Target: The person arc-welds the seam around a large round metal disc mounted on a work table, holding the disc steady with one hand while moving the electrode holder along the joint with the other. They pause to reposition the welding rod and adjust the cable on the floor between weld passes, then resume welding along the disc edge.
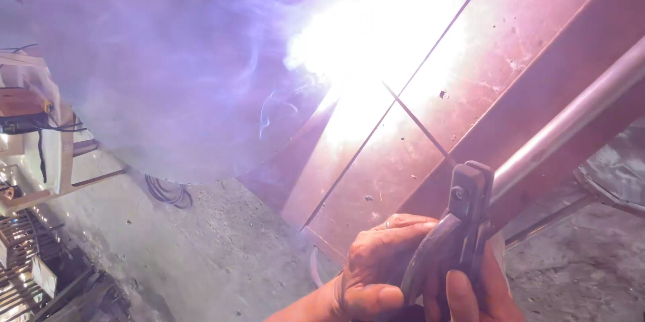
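Both hands (pixel 403 268) (tight grip) round electrode holder (pixel 451 231)

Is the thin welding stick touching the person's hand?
No, the welding rod is clamped in the dark electrode holder, well above the hand gripping its handle.

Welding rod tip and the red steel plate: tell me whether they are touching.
Cannot tell. In the head view the welding rod runs from the electrode holder up toward the red steel plate, but its tip vanishes inside the white arc glare.

Welding workshop: arc glare (pixel 363 40), smoke, red steel beams (pixel 470 80), concrete floor (pixel 222 255), coiled cable (pixel 168 193).
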